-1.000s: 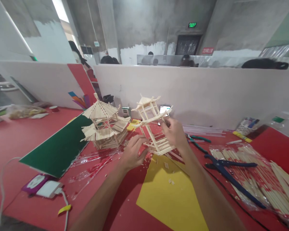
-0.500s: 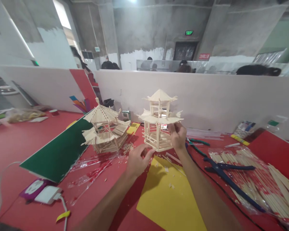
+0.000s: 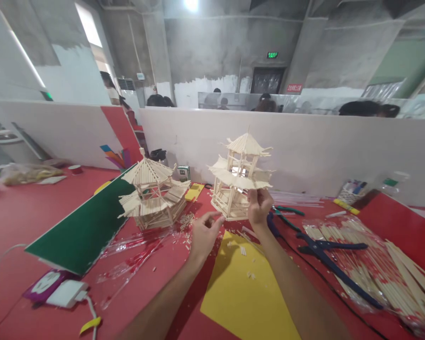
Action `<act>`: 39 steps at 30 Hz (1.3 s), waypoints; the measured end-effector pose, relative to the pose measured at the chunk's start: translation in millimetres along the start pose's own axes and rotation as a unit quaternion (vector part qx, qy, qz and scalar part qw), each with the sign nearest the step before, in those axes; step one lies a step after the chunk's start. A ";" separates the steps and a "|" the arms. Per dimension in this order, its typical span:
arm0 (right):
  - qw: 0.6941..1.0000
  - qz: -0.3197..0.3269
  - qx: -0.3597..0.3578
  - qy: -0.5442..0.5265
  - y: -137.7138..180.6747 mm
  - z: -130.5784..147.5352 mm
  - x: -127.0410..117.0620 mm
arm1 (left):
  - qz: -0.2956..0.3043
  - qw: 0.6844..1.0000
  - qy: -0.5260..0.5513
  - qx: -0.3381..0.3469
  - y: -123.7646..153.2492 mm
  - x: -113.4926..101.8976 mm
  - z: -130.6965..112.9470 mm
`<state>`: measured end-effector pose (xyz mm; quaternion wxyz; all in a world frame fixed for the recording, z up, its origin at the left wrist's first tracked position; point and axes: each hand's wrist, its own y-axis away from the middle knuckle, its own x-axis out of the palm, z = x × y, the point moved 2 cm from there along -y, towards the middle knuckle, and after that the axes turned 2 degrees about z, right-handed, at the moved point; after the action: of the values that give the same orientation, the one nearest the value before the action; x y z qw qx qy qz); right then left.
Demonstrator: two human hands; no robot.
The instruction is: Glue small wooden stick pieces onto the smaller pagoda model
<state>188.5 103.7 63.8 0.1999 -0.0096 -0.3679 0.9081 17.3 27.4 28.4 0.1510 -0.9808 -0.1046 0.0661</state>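
A two-tiered pavilion model (image 3: pixel 233 177) made of pale wooden sticks is tilted slightly, its pointed roof on top and a railed base below. My right hand (image 3: pixel 259 208) grips it at the right side, fingers closed just under the lower roof. At the base's near left corner, my left hand (image 3: pixel 204 233) has its thumb and forefinger curled together, the tips against the edge. A second stick pavilion model (image 3: pixel 154 193), wider and with a steep ribbed roof, stands to the left, untouched.
Beneath my forearms lies a yellow sheet (image 3: pixel 248 288) with stick bits on it. Pliers (image 3: pixel 329 255) and bagged wooden sticks (image 3: pixel 375 264) are at right. A green board (image 3: pixel 81 222) and a white charger (image 3: pixel 67 293) sit left. A white partition (image 3: pixel 304 146) stands behind.
The held pavilion model has turned and tipped slightly, moving a little right. Both hands remain at it, my left hand's fingertips close to the base. The camera view has shifted slightly.
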 end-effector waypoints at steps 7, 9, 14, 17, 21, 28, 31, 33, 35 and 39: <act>0.999 0.005 -0.005 0.035 5.4 3.4 3.5 | -0.007 0.999 0.041 -0.021 0.3 8.8 2.7; 1.000 0.013 -0.001 0.025 6.9 2.9 5.1 | -0.020 0.999 0.046 -0.019 -0.2 9.0 2.7; 0.999 0.016 0.022 0.025 7.5 1.0 6.9 | -0.020 0.997 -0.011 0.076 7.7 1.4 -0.5; 1.000 0.012 0.021 0.016 5.5 2.3 5.6 | 0.089 0.968 -0.086 0.220 19.7 1.3 -6.0; 1.000 0.008 0.019 0.003 1.7 3.1 2.8 | 0.256 0.851 -0.198 0.414 34.8 7.6 -13.4; 0.999 0.005 0.035 -0.025 -6.1 -5.9 -0.1 | 0.256 0.881 -0.139 0.373 28.9 -6.0 -22.9; 0.999 0.009 0.034 -0.018 -7.4 -9.3 -1.6 | 0.294 0.909 -0.038 0.292 29.2 -9.0 -23.9; 0.999 0.016 0.037 -0.011 -7.2 -10.5 -2.5 | 0.328 0.919 0.044 0.214 30.7 -7.7 -23.2; 0.999 0.020 0.046 -0.016 -6.8 -11.2 -3.3 | 0.366 0.919 0.086 0.118 30.3 -5.3 -20.4; 0.996 0.020 0.047 -0.073 -8.0 -11.1 -4.7 | 0.375 0.924 -0.077 0.020 15.9 -8.3 -7.8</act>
<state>197.6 114.5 60.4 0.1547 0.0590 -0.3382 0.9264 13.4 8.5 31.7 0.1262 -0.9371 0.2607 0.1949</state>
